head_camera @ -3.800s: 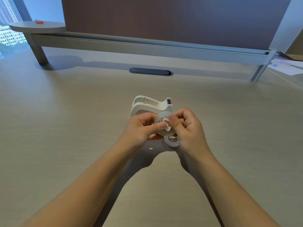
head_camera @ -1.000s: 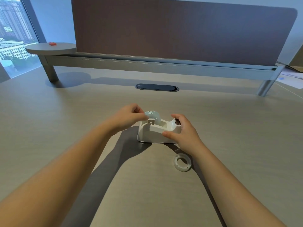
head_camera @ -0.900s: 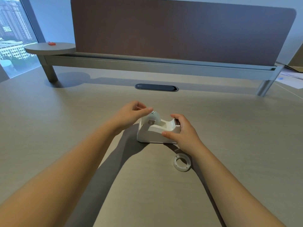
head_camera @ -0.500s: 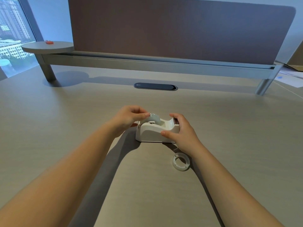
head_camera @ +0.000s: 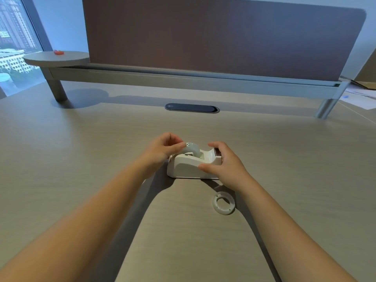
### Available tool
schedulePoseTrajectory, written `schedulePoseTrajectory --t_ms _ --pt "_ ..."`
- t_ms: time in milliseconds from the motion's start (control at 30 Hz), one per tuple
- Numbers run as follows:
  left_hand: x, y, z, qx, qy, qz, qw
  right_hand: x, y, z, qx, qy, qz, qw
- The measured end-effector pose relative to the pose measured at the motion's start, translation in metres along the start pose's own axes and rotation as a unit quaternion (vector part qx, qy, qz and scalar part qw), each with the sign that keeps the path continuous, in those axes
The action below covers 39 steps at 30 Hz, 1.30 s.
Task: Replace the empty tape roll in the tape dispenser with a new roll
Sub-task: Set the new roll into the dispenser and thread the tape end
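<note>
A: What lay under both hands?

B: A broad wood-grain desk [head_camera: 81,159]. Beyond the hands, at its far edge, stood a dark divider panel [head_camera: 213,35] on a grey rail, with a dark oval cable port [head_camera: 192,108] in the desktop just short of it.

A: And between the hands?

B: The white tape dispenser [head_camera: 188,166], upright on the desk, its cutter end toward the right hand. The right hand [head_camera: 227,166] gripped that end, thumb on the near side wall, fingers curled over the top by the cutter.

A: The left hand?

B: The left hand [head_camera: 162,148] was at the dispenser's other end, fingers closed in a pinch on the top of the new tape roll [head_camera: 192,148]. The roll, pale grey-green with a small printed pattern, sat in the dispenser's cradle with only its upper arc showing above the walls. Whether it was fully seated on its axle, I could not tell.

A: Anything smaller?

B: The empty tape roll [head_camera: 223,202], a white ring, lay flat on the desk just nearer than the right wrist, apart from the dispenser. Far off beyond the left hand, a small red object [head_camera: 58,52] rested on a round side shelf [head_camera: 50,60].
</note>
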State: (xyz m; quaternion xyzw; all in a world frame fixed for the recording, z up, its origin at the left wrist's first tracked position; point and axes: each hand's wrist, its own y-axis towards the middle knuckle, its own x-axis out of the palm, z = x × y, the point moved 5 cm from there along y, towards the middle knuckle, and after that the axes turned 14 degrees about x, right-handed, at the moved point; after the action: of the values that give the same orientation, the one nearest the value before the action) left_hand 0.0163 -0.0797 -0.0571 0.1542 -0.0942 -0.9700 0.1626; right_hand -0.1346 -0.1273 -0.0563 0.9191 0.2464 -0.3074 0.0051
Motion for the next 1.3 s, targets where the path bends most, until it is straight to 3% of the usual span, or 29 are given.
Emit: schedulePoseTrajectory --t_ms 67,200,400,700,800,900,1000,1167,1300 --pt "0.001 -0.001 -0.002 0.002 -0.013 0.026 1.0 -0.001 0.0 -0.009 -0.009 -0.008 0.004 1.0" --pt "-0.002 -0.004 0.0 -0.013 -0.043 0.053 0.998 -0.002 -0.001 -0.034 -0.038 -0.004 0.089 0.995" --pt "-0.01 -0.015 0.0 -0.013 -0.047 0.055 0.997 0.011 0.004 -0.043 0.015 -0.047 0.072 0.996" --pt "-0.011 -0.027 -0.008 -0.046 -0.111 0.051 0.991 0.007 0.004 -0.047 0.06 0.048 0.087 0.993" --pt "-0.013 -0.025 -0.006 -0.033 -0.069 0.048 0.996 0.006 0.001 -0.052 0.024 -0.012 0.131 0.991" --pt "-0.012 -0.025 -0.005 -0.022 -0.059 0.043 0.997 0.005 -0.004 -0.062 -0.039 -0.155 0.168 0.973" --pt "-0.013 -0.024 -0.004 -0.025 -0.036 0.036 0.998 0.006 -0.003 -0.067 -0.032 -0.186 0.138 0.972" --pt "-0.013 -0.024 -0.004 -0.018 -0.037 0.043 0.998 -0.002 0.008 -0.066 0.091 -0.06 0.055 0.993" --pt "-0.012 -0.023 -0.005 -0.022 -0.021 0.035 0.999 -0.007 0.011 -0.068 0.137 -0.029 0.018 0.99"
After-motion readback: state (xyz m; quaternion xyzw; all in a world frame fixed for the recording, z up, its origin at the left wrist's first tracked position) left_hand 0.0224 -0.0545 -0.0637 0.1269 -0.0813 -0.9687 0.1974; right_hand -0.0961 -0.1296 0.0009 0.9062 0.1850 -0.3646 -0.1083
